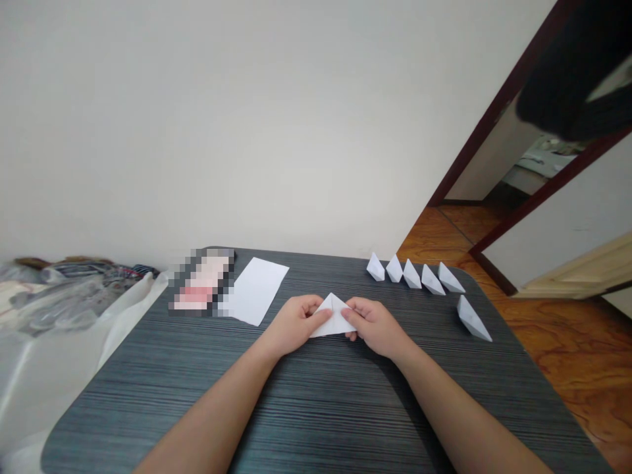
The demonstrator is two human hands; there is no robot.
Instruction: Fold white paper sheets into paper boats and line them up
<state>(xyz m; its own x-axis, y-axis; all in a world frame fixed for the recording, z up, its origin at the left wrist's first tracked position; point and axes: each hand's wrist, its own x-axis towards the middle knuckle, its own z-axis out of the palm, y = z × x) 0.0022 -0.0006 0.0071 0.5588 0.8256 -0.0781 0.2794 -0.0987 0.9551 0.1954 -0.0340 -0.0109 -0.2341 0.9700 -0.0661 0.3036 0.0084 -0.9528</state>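
Observation:
Between my hands is a white sheet of paper folded into a triangle [334,321], its peak pointing away from me and a crease down its middle. My left hand [297,322] grips the left corner, thumb on top and fingers behind. On the opposite corner, my right hand [374,324] is closed the same way, some fingertips showing below the edge. The paper is held just over the dark table. A stack or sheet of white paper [260,289] lies flat to the left of my hands.
Several folded paper boats [412,275] stand in a row at the table's [316,421] back right, with another paper boat [474,319] nearer the right edge. A pixelated, phone-like object [205,280] lies at back left. Plastic-covered items [74,316] sit left of the table.

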